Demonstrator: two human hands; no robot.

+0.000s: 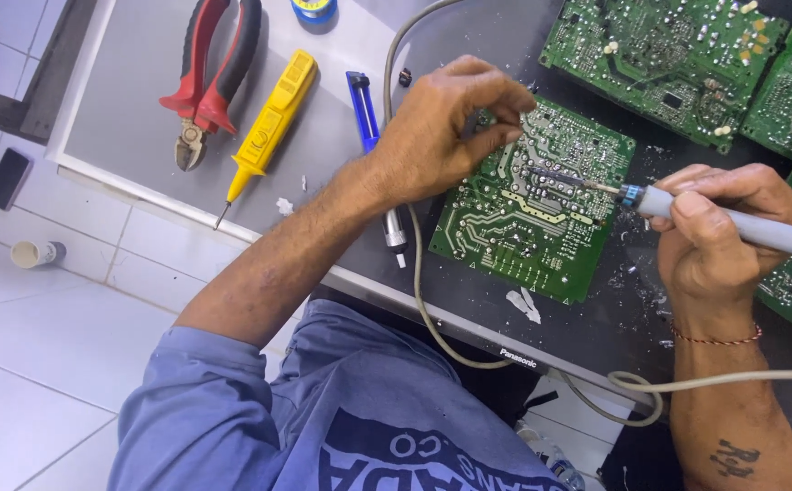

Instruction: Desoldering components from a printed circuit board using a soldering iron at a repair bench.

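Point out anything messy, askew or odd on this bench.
Small white scraps lie strewn near the bench edge below the green circuit board, which sits askew. The soldering iron in the right hand trails a cable over the edge. The left hand rests on the board.
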